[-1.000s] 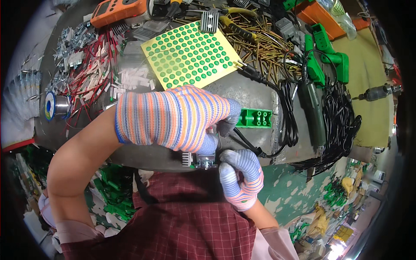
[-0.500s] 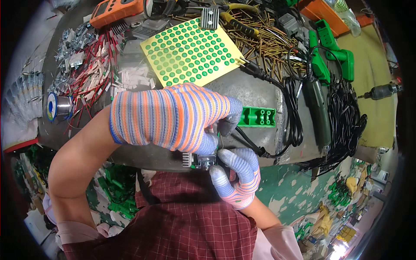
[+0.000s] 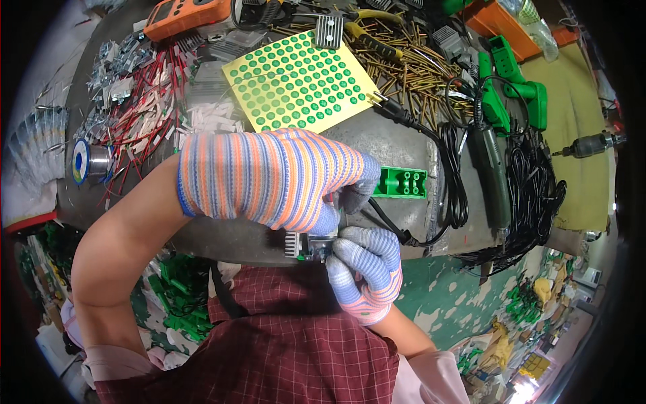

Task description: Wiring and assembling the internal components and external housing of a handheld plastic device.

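My left hand [image 3: 289, 178], in a striped knit glove with grey-blue fingertips, reaches across the near table edge with its fingers bent downward. It is closed on a small circuit assembly [image 3: 317, 246] with a white finned metal piece [image 3: 291, 244] at its left end. Much of that assembly is hidden under the glove. My right hand [image 3: 369, 269], gloved alike, comes from below with curled fingers. Its fingertips press together at the assembly's right end; what they pinch is hidden. Just beyond my left fingertips lies an open green plastic housing [image 3: 404, 182] with round posts inside.
A yellow sheet of round green stickers [image 3: 296, 84] bears a finned heatsink [image 3: 329, 31]. Around it lie brass-coloured screws [image 3: 417, 74], red-wired parts [image 3: 151, 101], a solder spool [image 3: 93, 161], black cables [image 3: 454, 182], a dark electric screwdriver [image 3: 491, 178], green housings [image 3: 535, 101] and an orange meter [image 3: 185, 17].
My right fingers have drawn closer together against the assembly. My left hand has barely shifted, and the view has moved slightly.
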`<state>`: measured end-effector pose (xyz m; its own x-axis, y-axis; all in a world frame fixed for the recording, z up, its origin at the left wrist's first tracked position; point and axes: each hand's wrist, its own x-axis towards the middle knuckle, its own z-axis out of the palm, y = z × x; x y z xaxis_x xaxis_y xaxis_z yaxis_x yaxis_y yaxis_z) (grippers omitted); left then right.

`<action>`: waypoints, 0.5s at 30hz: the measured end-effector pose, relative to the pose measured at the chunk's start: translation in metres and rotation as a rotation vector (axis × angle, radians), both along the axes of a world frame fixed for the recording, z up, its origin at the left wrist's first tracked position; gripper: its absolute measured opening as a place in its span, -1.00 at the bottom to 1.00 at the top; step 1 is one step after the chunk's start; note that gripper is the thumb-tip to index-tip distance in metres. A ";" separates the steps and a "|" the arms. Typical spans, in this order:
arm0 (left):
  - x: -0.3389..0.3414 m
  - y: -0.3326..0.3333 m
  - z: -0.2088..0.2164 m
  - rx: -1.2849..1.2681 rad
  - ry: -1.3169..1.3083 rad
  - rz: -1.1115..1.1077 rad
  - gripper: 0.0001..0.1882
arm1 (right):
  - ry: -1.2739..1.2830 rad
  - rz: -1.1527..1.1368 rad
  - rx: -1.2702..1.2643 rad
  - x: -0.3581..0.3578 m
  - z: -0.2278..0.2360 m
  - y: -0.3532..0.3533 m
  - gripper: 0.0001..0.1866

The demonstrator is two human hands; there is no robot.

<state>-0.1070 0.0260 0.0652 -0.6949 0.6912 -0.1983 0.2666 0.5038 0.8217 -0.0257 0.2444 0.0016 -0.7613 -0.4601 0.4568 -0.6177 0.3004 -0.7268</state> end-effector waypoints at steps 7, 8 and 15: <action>0.006 0.004 0.016 -0.163 -0.141 -0.034 -0.81 | 0.006 -0.006 0.008 -0.003 0.006 0.003 -0.68; 0.019 0.000 0.015 -0.053 0.154 0.089 -0.82 | 0.001 0.003 -0.015 -0.005 0.009 0.006 -0.67; 0.118 0.003 -0.038 0.258 0.642 0.765 -0.75 | -0.335 -0.074 0.124 -0.043 0.060 -0.010 -0.81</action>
